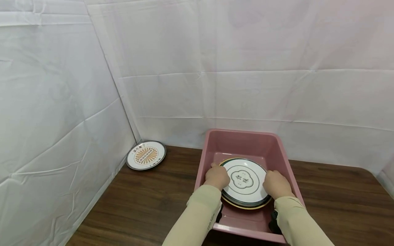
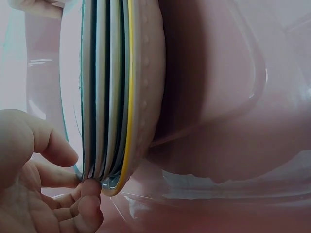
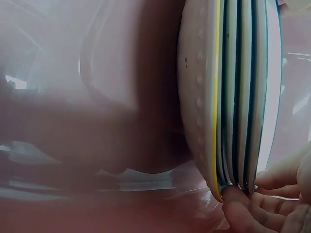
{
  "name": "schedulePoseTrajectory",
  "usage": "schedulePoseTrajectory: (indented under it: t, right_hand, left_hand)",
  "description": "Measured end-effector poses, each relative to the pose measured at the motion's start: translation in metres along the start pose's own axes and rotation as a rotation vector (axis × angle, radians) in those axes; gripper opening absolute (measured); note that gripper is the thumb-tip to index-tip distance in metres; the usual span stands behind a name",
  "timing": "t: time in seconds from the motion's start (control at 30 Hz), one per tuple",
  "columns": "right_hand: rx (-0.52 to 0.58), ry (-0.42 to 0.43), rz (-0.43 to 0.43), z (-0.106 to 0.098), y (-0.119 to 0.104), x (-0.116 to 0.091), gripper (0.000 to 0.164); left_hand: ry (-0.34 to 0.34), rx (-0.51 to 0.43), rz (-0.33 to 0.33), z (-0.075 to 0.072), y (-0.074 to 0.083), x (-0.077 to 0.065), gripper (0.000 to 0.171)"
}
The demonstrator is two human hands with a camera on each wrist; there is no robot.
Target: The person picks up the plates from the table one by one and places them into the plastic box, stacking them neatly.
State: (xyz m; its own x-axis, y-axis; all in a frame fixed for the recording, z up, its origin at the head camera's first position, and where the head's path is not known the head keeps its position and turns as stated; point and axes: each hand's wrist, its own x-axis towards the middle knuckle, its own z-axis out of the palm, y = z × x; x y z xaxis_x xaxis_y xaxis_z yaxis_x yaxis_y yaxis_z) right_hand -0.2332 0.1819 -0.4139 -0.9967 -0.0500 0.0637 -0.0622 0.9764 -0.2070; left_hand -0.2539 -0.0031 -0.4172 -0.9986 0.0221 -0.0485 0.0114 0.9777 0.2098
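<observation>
A stack of plates [image 1: 243, 184] lies inside a pink plastic tub [image 1: 243, 140]. Its top plate is white with dark rings and a flower-shaped emblem; the lowest one has a yellow rim and a dotted underside. At the stack's left edge my left hand [image 1: 217, 176] grips the rims, thumb by the top plate and fingertips at the side, as the left wrist view shows. My right hand [image 1: 278, 184] holds the opposite edge the same way, with its fingers [image 3: 238, 213] against the lower rims. Shadow shows under the stack in both wrist views.
A separate white plate [image 1: 146, 155] with an orange sunburst pattern stands on the brown wooden table [image 1: 147, 201], at the far left corner. White cloth walls [image 1: 246, 95] enclose the back and left side. The tub's walls rise around both hands.
</observation>
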Motion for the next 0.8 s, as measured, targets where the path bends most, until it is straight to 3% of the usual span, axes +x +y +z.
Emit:
schedulePoseTrajectory:
  t: [0.33, 0.43, 0.53, 0.67, 0.8]
  right_hand:
    - [0.011, -0.027, 0.009, 0.002, 0.001, 0.008, 0.020]
    - [0.024, -0.024, 0.017, -0.003, 0.000, 0.006, 0.022]
    - [0.043, 0.008, 0.001, -0.018, -0.003, 0.002, 0.028]
    - [0.084, 0.102, -0.064, -0.056, -0.004, -0.007, 0.043]
    - [0.276, 0.097, -0.132, -0.100, 0.009, -0.029, 0.056]
  left_hand:
    - [0.035, -0.009, 0.007, 0.001, -0.001, 0.006, 0.055]
    - [0.082, -0.076, 0.017, -0.005, 0.001, 0.006, 0.061]
    - [0.110, -0.187, 0.044, -0.023, -0.003, 0.008, 0.064]
    - [0.152, -0.305, 0.049, -0.066, -0.035, 0.016, 0.065]
    - [0.259, -0.421, -0.064, -0.101, -0.104, 0.025, 0.059]
